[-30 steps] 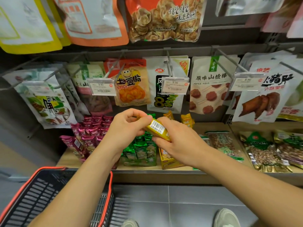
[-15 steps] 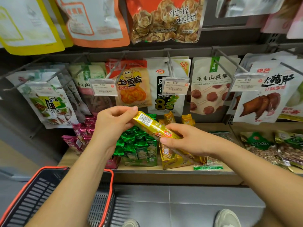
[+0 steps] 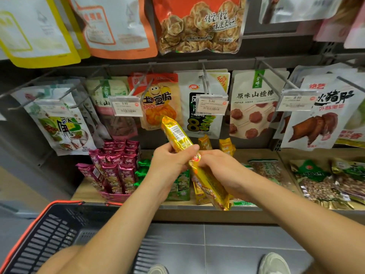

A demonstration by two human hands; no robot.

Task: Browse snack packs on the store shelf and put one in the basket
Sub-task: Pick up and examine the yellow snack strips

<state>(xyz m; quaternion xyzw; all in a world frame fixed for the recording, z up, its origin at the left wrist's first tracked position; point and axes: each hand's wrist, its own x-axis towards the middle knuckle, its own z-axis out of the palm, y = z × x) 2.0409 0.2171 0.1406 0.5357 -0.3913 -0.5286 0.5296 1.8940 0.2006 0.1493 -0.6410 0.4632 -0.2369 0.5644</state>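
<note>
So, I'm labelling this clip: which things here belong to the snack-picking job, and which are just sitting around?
In the job: yellow snack pack, held by left hand and right hand; basket.
Just sitting around: magenta packs, green packs, hanging pouches, price tags, nut bags.

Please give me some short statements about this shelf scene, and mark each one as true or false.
1. Both the left hand and the right hand hold the long yellow foil snack pack. True.
2. That pack lies inside the black plastic basket with the red rim. False: the hands hold it up, outside the basket.
3. The magenta foil packs stand upright on the wooden shelf. True.
4. The clear price tag before the white pouch reads 8.90. False: it reads 5.90.
</note>
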